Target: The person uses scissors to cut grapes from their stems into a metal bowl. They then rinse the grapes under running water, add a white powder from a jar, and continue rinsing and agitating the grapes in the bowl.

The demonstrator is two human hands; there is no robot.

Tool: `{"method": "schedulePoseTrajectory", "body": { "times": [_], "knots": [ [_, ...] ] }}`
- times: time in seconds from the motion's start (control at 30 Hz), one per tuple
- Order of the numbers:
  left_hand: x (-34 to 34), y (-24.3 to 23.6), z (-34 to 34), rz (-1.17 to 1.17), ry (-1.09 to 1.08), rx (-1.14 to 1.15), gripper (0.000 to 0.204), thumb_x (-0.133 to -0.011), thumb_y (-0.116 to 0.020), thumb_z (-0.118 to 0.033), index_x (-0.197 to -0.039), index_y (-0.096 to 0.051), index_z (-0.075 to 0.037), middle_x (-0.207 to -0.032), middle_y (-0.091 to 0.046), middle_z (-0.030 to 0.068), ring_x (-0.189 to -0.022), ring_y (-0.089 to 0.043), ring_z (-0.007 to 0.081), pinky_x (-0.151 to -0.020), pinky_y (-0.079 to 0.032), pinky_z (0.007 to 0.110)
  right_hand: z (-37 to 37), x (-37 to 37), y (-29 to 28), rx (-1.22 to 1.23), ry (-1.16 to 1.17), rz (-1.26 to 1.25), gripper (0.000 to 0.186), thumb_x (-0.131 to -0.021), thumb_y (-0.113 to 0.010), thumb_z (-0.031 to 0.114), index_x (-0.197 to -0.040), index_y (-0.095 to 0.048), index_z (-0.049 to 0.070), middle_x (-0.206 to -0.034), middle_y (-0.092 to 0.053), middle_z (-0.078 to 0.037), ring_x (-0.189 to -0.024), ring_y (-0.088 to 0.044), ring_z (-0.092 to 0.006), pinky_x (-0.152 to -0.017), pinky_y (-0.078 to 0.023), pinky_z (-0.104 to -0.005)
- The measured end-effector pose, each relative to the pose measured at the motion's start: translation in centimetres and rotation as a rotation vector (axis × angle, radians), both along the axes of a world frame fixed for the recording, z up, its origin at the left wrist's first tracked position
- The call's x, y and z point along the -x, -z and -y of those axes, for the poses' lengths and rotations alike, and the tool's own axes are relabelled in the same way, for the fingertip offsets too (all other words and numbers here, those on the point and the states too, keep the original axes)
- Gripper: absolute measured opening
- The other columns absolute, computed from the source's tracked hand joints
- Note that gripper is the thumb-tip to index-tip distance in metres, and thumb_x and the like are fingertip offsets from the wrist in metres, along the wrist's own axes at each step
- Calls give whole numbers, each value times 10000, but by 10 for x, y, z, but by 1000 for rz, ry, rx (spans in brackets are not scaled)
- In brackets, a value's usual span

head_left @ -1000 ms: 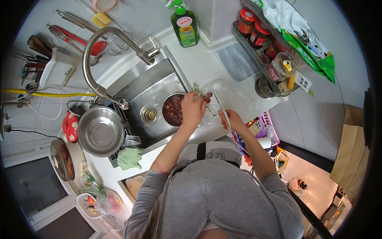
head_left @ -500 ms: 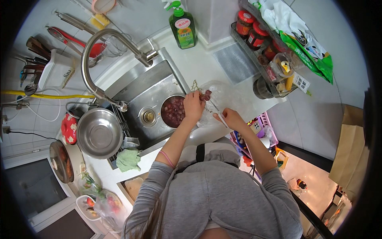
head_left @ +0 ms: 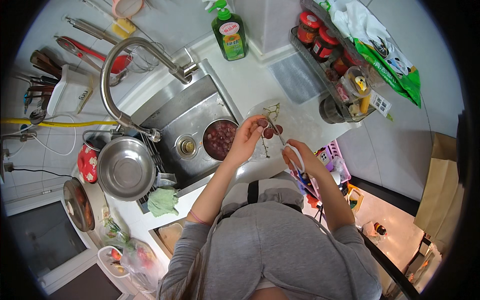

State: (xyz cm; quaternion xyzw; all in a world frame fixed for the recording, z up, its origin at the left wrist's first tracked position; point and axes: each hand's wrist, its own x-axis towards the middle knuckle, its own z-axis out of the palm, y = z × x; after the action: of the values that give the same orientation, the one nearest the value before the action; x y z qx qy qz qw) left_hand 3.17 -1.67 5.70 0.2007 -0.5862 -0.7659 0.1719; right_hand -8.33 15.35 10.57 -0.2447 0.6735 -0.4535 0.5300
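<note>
Centrally, with twelve o'clock at the top of the view, two bare hands work close together but not touching. The left hand [head_left: 244, 141] pinches one grape [head_left: 262, 122] between thumb and fingers. Two more grapes [head_left: 268, 133] show just beside it, toward four and five o'clock; three red grapes in all are visible here. A thin green stem [head_left: 271, 110] spreads toward one o'clock from the pinched one.

The right hand [head_left: 306, 161], at three o'clock, grips one pair of white-handled scissors [head_left: 296, 155]. Its blades point toward eleven o'clock, among the grapes; whether they are parted cannot be told. One clear plastic bag [head_left: 291, 120] lies on the counter beneath.

At nine o'clock from the left hand, one metal bowl [head_left: 204, 145] sits in the sink [head_left: 192, 114], holding many dark red grapes, too many to count. One drain [head_left: 186, 146] is beside it.

Farther out: one steel basin [head_left: 126, 169] near nine o'clock, one green cloth [head_left: 162, 201] at eight, one faucet [head_left: 106, 82] at ten, and one green pump bottle [head_left: 230, 39] at twelve.
</note>
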Motion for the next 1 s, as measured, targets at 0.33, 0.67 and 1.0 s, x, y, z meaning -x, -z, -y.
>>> {"method": "schedulePoseTrajectory", "body": {
  "times": [0.33, 0.67, 1.0],
  "knots": [
    [-1, -13, -8, -217, 42, -564, 268, -932, -444, -98, -1197, -445, -56, -1178, -527, 137, -1155, -504, 256, -965, -430, 368, -15, -8, -20, -14, -94, -3, 435, -924, -460, 440, -833, -501, 16, -627, -512, -29, -489, -492, -102, -479, -397, -238],
    [-5, -15, -8, -194, 54, -463, 227, -931, -462, -89, -1156, -464, -61, -1156, -546, 136, -1127, -524, 225, -934, -449, 344, -16, -16, -20, -17, -36, -4, 494, -879, -506, 509, -789, -520, 24, -590, -531, -25, -477, -527, -99, -460, -403, -232],
    [-5, -18, -11, -181, 77, -451, 245, -947, -464, -164, -1180, -460, -88, -1188, -541, 159, -1111, -535, 216, -905, -455, 312, -11, -22, -25, -90, 28, -228, 478, -827, -620, 451, -782, -512, -12, -602, -542, -74, -513, -521, -150, -497, -413, -279]
  ]
}}
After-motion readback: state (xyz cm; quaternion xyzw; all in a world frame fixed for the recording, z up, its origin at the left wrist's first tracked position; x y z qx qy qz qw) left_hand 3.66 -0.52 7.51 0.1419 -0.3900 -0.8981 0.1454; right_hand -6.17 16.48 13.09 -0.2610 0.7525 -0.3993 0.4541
